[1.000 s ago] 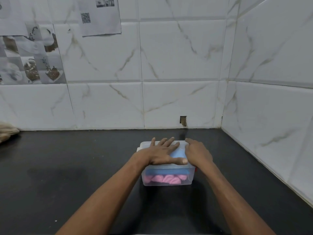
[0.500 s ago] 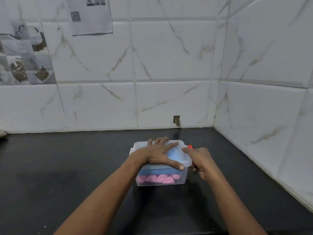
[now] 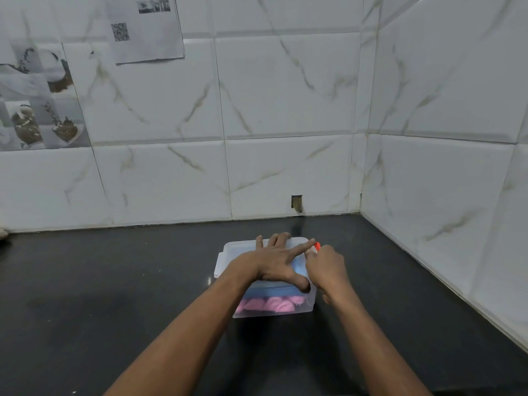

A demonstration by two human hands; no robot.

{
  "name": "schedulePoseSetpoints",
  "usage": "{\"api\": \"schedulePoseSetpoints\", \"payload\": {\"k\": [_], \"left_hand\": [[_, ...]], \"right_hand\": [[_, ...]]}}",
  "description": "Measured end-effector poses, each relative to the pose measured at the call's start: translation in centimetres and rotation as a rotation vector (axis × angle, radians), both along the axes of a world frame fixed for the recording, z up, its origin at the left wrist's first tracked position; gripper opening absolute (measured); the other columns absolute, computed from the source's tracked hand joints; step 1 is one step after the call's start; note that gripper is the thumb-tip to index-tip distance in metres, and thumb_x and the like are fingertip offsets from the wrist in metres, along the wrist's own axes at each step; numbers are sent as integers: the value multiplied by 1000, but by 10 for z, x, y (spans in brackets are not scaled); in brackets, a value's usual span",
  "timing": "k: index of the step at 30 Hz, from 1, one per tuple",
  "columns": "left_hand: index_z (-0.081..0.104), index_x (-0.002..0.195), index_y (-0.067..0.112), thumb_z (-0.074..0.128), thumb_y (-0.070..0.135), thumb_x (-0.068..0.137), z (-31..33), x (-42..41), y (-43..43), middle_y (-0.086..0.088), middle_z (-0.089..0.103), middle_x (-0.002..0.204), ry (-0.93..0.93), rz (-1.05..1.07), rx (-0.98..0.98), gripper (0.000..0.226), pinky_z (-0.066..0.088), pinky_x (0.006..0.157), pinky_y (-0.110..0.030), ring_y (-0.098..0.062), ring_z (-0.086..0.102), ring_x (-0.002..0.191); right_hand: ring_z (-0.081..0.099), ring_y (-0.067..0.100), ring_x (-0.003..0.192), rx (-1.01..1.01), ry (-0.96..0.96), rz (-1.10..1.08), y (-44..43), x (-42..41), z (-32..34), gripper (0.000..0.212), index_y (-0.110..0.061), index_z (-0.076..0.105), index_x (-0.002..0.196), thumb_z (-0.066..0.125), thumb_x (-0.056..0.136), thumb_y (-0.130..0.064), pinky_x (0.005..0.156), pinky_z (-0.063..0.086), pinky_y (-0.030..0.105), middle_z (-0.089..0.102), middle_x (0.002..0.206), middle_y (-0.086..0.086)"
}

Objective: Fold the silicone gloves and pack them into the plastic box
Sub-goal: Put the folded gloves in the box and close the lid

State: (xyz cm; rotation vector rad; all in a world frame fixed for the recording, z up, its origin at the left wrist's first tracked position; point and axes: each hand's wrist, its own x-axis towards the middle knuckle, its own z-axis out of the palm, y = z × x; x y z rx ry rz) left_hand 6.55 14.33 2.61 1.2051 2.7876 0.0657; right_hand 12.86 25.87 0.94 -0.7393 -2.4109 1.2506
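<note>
A clear plastic box point(image 3: 228, 261) stands on the black counter with its lid on. Through its front wall I see a folded pink glove point(image 3: 268, 304) at the bottom and a blue glove point(image 3: 271, 290) lying over it. My left hand point(image 3: 274, 264) lies flat on the lid with fingers spread. My right hand point(image 3: 327, 267) is at the box's right side, its fingers curled around the orange-red latch point(image 3: 317, 246) there.
The black counter point(image 3: 114, 295) runs back to a white marble-tiled wall and meets a second tiled wall on the right. A small hole point(image 3: 296, 202) is in the back wall just above the counter. A printed sheet point(image 3: 145, 27) hangs at upper left.
My right hand left the top of the lid and moved down to the box's right side, onto the orange-red latch. My left hand stayed pressed flat on the lid.
</note>
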Motion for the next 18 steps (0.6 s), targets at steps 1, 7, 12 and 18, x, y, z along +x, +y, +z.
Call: {"api": "schedulePoseSetpoints", "payload": {"k": [1,7,12,18], "left_hand": [[-1,151,51,51,70,63,-1,0,0,-12,3,161,1,0,7,104,-4,114,-67,-31,-2,150],[3,151,53,52,70,62,-2,1,-1,-12,7,160,15,9,25,103,-4,114,-66,-30,0,149],[0,151,53,52,72,62,-1,0,0,-12,5,161,7,7,18,104,-5,114,-67,-30,-3,150],[-8,154,41,64,70,65,2,4,-3,-10,7,163,-25,-9,84,118,-8,115,-65,-26,1,151]], "right_hand": [[54,17,73,5,-3,-3,0,0,0,37,2,51,124,39,104,-25,50,35,24,59,110,17],[60,24,83,20,2,-16,0,0,0,35,2,53,121,40,103,-25,60,45,30,60,113,19],[56,21,75,98,-17,-12,-5,-3,1,30,2,54,122,41,102,-16,48,36,23,63,112,20],[62,32,101,203,-87,50,-5,-1,7,32,0,51,128,40,100,-11,67,44,31,61,121,21]]}}
